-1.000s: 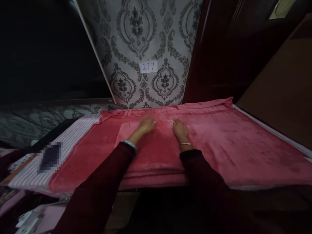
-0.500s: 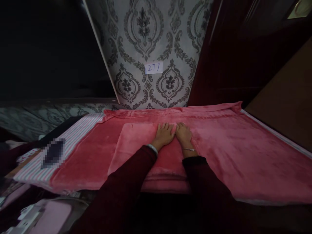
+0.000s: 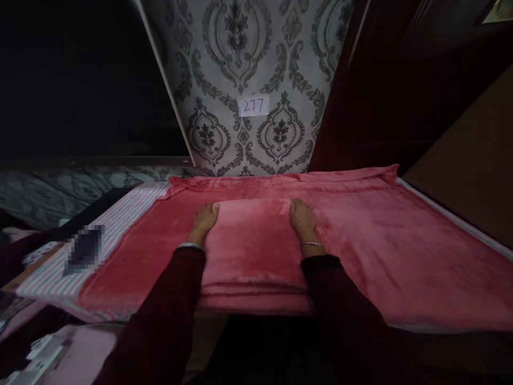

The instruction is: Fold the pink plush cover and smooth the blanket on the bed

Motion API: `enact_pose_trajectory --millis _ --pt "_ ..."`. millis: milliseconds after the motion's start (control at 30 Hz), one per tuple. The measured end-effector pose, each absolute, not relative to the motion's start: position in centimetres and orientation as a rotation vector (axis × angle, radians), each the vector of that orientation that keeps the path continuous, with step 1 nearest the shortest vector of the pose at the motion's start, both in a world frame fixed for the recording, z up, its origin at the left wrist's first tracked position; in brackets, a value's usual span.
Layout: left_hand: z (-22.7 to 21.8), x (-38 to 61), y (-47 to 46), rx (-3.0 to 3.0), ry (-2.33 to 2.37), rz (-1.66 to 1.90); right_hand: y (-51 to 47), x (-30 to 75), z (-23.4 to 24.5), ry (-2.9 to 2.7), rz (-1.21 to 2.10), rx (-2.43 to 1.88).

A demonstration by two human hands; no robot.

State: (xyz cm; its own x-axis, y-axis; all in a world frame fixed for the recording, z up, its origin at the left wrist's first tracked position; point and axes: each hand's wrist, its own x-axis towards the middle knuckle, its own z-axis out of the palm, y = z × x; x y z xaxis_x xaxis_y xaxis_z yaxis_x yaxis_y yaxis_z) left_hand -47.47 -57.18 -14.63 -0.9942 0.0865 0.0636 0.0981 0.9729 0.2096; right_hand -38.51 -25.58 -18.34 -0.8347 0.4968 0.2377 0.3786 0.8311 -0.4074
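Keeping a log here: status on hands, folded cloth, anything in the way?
Left hand at far left corner, right hand at far right corner of folded cloth. Cloth flat, layers showing at near edge. Nothing else seen on it.

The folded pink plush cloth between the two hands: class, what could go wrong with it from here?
1. The folded pink plush cloth shows separate layers along its near edge; they might slip out of line if the left hand and right hand, at its far corners, pull unevenly.
2. It reaches the near edge of the pink plush spread, so it could slide off toward the person.
3. The right arm's thin bracelet might snag.
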Motion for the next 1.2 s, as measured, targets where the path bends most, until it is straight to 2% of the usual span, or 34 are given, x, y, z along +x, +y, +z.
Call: enact_pose_trajectory --millis 200,367,533,633,733,900,1067,1200 --pt "-14.8 -47.1 -56.9 -0.111 -3.082 -0.344 -25.7 -38.3 -18.3 -2.647 0.527 -0.644" --pt "-13.0 -46.2 -56.1 -0.054 -3.09 -0.259 -25.6 -38.0 -16.5 -2.75 0.524 -0.585" --pt "-11.0 -41.5 -51.3 -0.531 -3.061 -0.232 -26.0 -35.6 -14.4 -2.813 0.403 -0.392" --pt "-11.9 -36.5 -47.1 -0.949 -2.979 -0.288 -27.4 -32.6 -14.7 -2.856 0.321 -0.211" --pt "-14.6 -31.9 -44.2 -1.127 -2.94 -0.287 -28.8 -29.5 -16.2 -2.884 0.25 -0.212" --pt "-17.6 -29.0 -43.3 -1.044 -2.894 -0.248 -29.5 -27.4 -18.4 -2.825 0.198 -0.201" --pt "-16.9 -29.5 -44.9 -1.049 -2.927 -0.217 -29.4 -27.5 -18.7 -2.806 0.215 -0.213" --pt "-16.2 -29.4 -48.6 -0.823 -3.005 -0.179 -29.5 -27.5 -18.6 -2.8 0.221 -0.222"
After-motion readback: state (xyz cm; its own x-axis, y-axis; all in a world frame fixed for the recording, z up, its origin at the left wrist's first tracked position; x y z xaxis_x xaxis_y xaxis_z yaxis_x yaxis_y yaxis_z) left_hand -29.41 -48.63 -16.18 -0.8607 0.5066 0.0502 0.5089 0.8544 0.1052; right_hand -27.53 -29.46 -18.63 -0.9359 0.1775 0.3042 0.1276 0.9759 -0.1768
